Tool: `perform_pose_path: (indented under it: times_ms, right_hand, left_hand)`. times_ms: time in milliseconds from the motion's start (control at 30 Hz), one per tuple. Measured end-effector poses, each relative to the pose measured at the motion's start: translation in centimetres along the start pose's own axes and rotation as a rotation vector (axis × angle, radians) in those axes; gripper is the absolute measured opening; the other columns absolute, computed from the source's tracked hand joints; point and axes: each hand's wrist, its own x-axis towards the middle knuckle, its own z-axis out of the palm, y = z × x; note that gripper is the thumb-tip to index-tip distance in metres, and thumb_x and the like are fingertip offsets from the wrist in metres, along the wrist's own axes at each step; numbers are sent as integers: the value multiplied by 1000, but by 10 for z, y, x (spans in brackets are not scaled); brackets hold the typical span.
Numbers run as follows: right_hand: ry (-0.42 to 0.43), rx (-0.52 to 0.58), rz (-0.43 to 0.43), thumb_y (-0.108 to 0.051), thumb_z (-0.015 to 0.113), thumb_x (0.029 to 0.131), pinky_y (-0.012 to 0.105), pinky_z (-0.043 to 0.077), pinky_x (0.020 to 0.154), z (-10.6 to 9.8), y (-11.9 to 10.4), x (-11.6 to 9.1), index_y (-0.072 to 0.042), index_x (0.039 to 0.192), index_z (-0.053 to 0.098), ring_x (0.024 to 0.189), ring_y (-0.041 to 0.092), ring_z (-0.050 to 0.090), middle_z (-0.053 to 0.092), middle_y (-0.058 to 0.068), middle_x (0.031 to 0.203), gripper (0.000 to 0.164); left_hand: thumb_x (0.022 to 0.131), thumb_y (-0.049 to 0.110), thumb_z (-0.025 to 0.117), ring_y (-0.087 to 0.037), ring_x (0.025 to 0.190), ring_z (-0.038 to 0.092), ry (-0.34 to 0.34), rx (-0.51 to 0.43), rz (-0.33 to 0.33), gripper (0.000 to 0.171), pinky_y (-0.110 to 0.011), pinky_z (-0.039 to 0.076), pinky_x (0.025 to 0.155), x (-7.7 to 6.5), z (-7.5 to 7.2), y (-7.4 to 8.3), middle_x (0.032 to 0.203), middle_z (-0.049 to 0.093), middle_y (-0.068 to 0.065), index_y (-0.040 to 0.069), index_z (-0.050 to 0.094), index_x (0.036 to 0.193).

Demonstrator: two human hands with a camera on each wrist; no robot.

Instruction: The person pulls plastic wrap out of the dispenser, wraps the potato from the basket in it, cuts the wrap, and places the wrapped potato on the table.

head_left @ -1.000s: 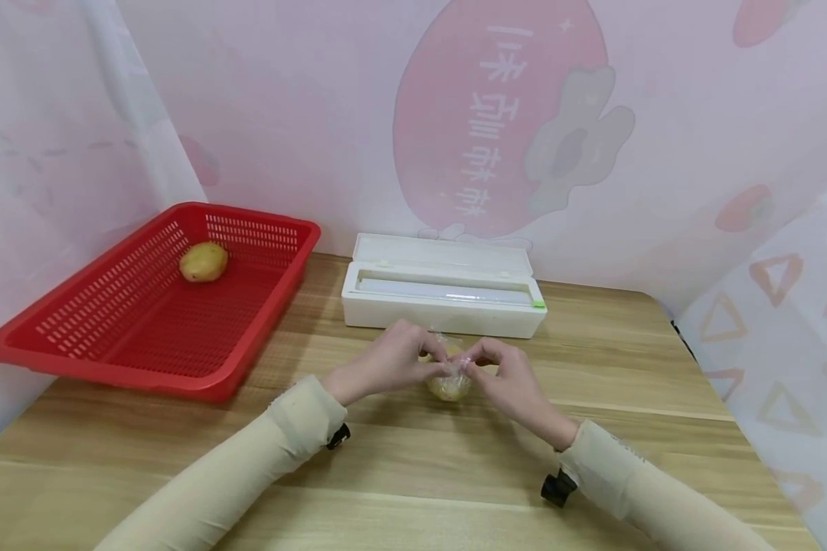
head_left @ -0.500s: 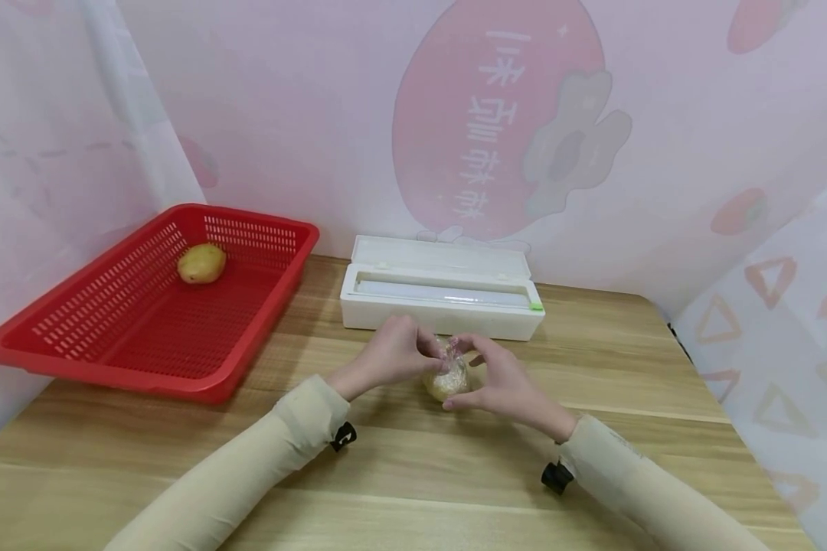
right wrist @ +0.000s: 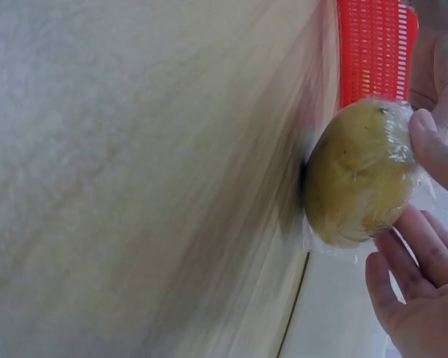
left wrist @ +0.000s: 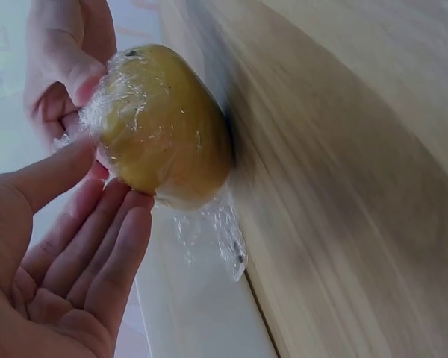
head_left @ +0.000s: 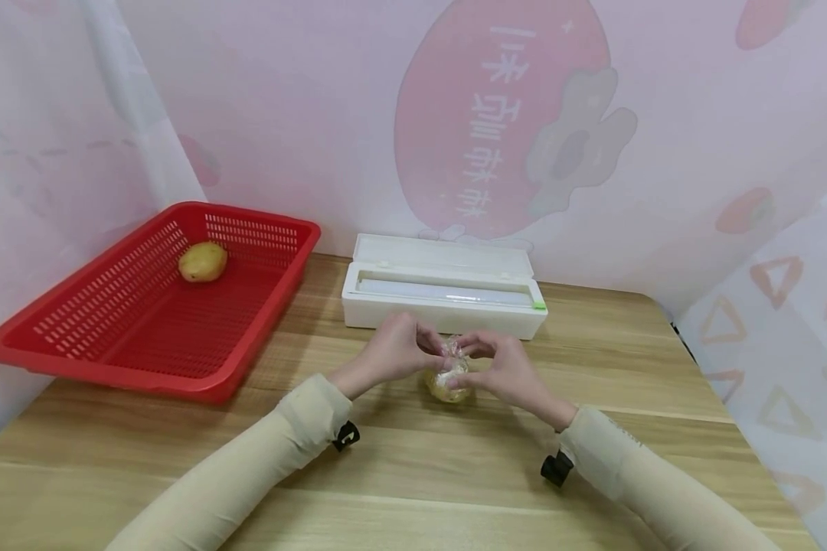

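A yellow potato [head_left: 448, 392] wrapped in clear cling film [left wrist: 222, 231] sits on the table between the two hands. My left hand [head_left: 398, 353] pinches the gathered film on top between thumb and fingers. From the other side, my right hand [head_left: 508, 372] holds the same bunched film, its thumb low against the wrap and its fingertips higher. In the right wrist view the potato [right wrist: 358, 175] shows dark specks under shiny, creased film. A loose flap of film hangs from its far side in the left wrist view.
A white cling film box [head_left: 448, 317] with its lid raised stands behind the hands, a roll inside. On the left, a red plastic basket [head_left: 248, 348] holds another potato [head_left: 203, 262]. A printed pink cloth [head_left: 303, 115] hangs behind the wooden table [head_left: 413, 490].
The right hand let go of the film top, spread round the potato's side, then closed in on the gathered film again. The left hand kept its pinch.
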Motion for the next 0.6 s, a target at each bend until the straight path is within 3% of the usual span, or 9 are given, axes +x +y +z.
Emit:
perform_pose_path:
  times_ms: [200, 367, 467, 600]
  right_hand:
    - [-4, 66, -3, -26, 90, 70, 53, 50, 87, -2, 3, 1, -10, 106, 70, 95, 17, 68, 72, -4, 95, 44]
    - [-14, 88, -58, -18, 83, 80, 48, 53, 82, -3, 5, -1, -7, 121, 66, 90, 16, 70, 74, -5, 92, 46]
    - [-7, 72, -73, -16, 81, 82, 42, 54, 80, -2, 5, -1, -6, 126, 64, 87, 15, 70, 74, -5, 89, 48]
    - [23, 52, -74, -15, 83, 80, 36, 55, 75, -1, 3, 1, -9, 116, 70, 84, 15, 70, 74, -5, 87, 39]
  left_hand:
    - [73, 14, 88, -7, 68, 67, 58, -31, -55, 16, -25, 54, 68, -2, 3, 5, 73, 70, 6, 11, 74, 80]
    - [75, 12, 87, -9, 70, 69, 103, -68, -77, 24, -26, 55, 66, -3, 7, 4, 77, 72, 1, 4, 72, 92]
    - [76, 10, 86, -9, 71, 69, 113, -59, -56, 21, -25, 55, 65, -4, 9, 2, 79, 73, -1, 3, 72, 91]
    - [78, 7, 84, -8, 73, 69, 119, -37, 5, 15, -23, 55, 64, -3, 11, 0, 81, 73, -2, 4, 74, 88]
